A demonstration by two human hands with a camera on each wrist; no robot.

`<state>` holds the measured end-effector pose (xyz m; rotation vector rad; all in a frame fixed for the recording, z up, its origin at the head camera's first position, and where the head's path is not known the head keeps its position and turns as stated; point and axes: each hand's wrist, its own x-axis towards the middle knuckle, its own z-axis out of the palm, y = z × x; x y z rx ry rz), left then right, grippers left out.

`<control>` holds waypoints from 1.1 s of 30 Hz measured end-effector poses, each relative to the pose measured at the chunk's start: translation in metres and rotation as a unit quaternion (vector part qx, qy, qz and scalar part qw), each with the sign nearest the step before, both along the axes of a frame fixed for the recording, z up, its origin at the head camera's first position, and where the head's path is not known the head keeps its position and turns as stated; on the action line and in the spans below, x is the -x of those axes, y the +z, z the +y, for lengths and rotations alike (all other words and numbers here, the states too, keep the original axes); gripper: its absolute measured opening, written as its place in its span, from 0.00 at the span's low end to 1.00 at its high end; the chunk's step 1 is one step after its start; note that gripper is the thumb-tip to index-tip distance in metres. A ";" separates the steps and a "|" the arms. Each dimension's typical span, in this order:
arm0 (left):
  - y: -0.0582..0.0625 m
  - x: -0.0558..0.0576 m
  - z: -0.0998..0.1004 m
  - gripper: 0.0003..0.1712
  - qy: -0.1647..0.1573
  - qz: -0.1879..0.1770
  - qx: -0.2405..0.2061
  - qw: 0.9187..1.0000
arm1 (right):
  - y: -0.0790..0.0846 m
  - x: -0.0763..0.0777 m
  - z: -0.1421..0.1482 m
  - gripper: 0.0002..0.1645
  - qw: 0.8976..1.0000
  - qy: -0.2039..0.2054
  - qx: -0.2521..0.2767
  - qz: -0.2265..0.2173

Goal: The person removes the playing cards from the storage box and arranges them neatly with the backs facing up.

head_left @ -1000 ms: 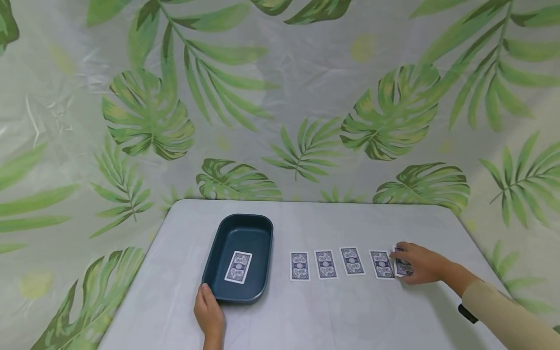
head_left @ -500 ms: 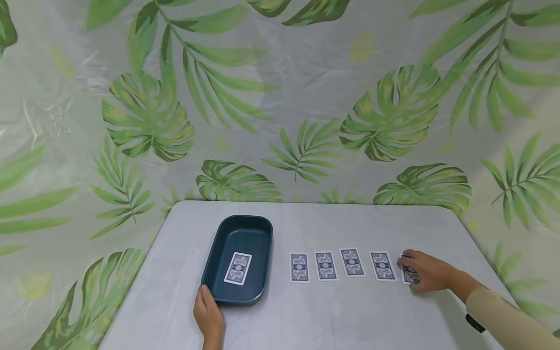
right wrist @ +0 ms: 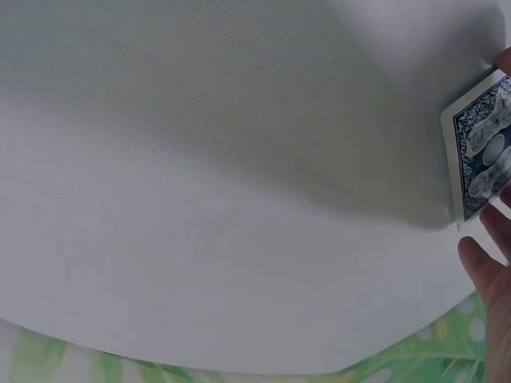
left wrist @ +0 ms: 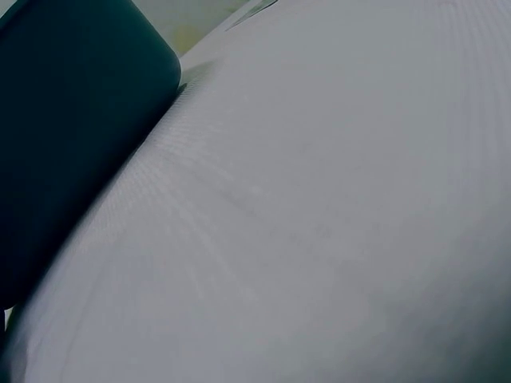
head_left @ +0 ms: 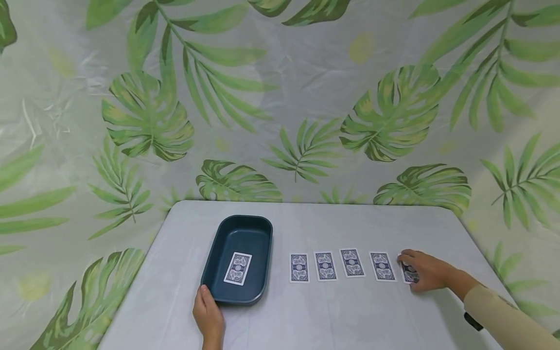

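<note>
My right hand (head_left: pixel 426 272) is over the rightmost playing card (head_left: pixel 409 274), with thumb and fingers at its edges. In the right wrist view this playing card (right wrist: pixel 481 144) shows a blue patterned back, and fingers (right wrist: pixel 481 263) lie along its lower side. Part of the card is hidden by the hand. At the near left corner of a dark teal tray (head_left: pixel 247 238), my left hand (head_left: pixel 209 313) rests its extended fingers against the outside. One playing card (head_left: pixel 238 268) lies face down inside the tray. The left wrist view shows the tray's wall (left wrist: pixel 88 120).
Several face-down playing cards form a row between tray and right hand: a leftmost card (head_left: pixel 299 268), a second (head_left: pixel 325 266), a slightly raised third (head_left: pixel 352 262) and one (head_left: pixel 382 266) beside the right hand. White cloth covers the table (head_left: pixel 332 316); a leaf-print curtain (head_left: pixel 306 97) hangs behind.
My right hand has moved a little right and nearer with its card, widening the gap to the neighbouring card, then nearly stopped. The left hand and tray have stayed put.
</note>
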<state>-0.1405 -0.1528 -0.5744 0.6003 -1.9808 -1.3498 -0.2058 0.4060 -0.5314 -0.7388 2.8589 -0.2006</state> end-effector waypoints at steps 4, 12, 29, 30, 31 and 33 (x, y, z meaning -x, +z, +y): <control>-0.002 0.001 -0.001 0.22 0.001 0.005 0.002 1.000 | 0.004 0.000 -0.002 0.39 1.000 -0.007 0.005 -0.007; -0.001 0.001 -0.001 0.23 0.002 0.004 0.000 1.000 | 0.004 -0.001 -0.002 0.39 1.000 -0.013 -0.003 -0.004; -0.003 0.001 -0.001 0.21 0.005 0.010 0.001 1.000 | 0.005 -0.003 -0.003 0.40 1.000 -0.016 0.002 -0.012; -0.003 0.001 -0.001 0.21 0.005 0.011 0.002 1.000 | 0.005 -0.003 -0.003 0.41 1.000 -0.019 0.003 -0.013; -0.003 0.001 -0.001 0.21 0.006 0.011 0.003 1.000 | 0.005 -0.003 -0.003 0.41 1.000 -0.020 0.002 -0.014; -0.003 0.001 -0.001 0.21 0.005 0.010 0.002 1.000 | 0.004 -0.003 -0.002 0.41 1.000 -0.020 0.001 -0.013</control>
